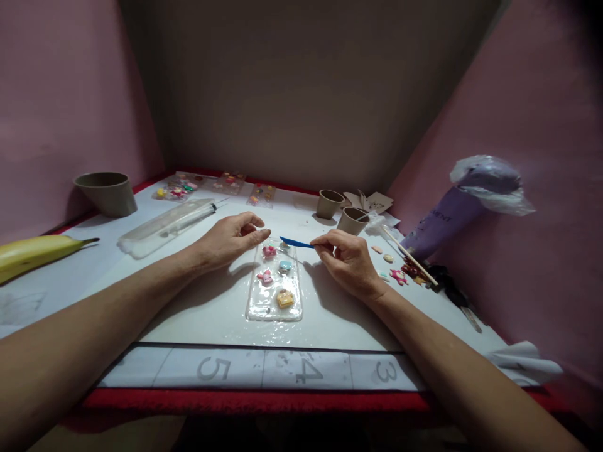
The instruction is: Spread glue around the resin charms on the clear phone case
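Note:
A clear phone case point(276, 309) lies on the white board in front of me, with small charms stuck on it: a pink one point(269, 252), a light blue one point(285, 267), a pink figure point(266, 277) and a yellow one point(284, 299). Between the fingers of my right hand point(347, 260) is a thin blue tool point(296, 242), its tip pointing left over the case's far end. My left hand point(230, 238) hovers by the case's far left corner, fingers apart and holding nothing.
A banana point(40, 254) and a large cup point(107, 193) stand at left, near a bagged syringe point(169, 225). Two smaller cups point(329, 204), a stick point(409, 256), loose charms point(398, 277) and a purple bottle point(436, 220) are at right. Charm packs point(177, 188) lie behind.

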### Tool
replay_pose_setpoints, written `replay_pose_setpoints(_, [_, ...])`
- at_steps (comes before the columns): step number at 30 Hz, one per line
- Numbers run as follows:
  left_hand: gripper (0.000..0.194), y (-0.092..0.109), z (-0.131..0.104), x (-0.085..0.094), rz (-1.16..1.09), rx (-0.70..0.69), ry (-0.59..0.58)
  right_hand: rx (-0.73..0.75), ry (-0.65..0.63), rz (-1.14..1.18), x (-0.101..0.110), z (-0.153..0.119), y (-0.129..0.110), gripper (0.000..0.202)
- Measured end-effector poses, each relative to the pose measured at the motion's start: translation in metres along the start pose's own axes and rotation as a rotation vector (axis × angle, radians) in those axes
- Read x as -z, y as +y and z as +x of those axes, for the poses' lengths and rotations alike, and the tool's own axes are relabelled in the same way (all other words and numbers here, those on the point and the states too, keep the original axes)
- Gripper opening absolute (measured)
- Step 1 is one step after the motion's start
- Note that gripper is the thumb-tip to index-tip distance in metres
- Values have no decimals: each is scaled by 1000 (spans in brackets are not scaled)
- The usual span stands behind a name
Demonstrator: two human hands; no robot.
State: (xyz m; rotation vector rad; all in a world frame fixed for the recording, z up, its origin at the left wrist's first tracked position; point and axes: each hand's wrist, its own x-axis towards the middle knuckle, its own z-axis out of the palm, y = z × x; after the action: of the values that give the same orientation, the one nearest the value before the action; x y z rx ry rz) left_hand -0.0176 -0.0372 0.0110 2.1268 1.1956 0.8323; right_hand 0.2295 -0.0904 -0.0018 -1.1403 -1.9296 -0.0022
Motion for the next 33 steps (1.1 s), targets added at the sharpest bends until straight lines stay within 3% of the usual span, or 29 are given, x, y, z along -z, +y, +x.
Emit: replay_pose_setpoints(33, [36, 6, -2, 0, 66, -20, -22, -4, -41, 50, -1, -1, -1, 18])
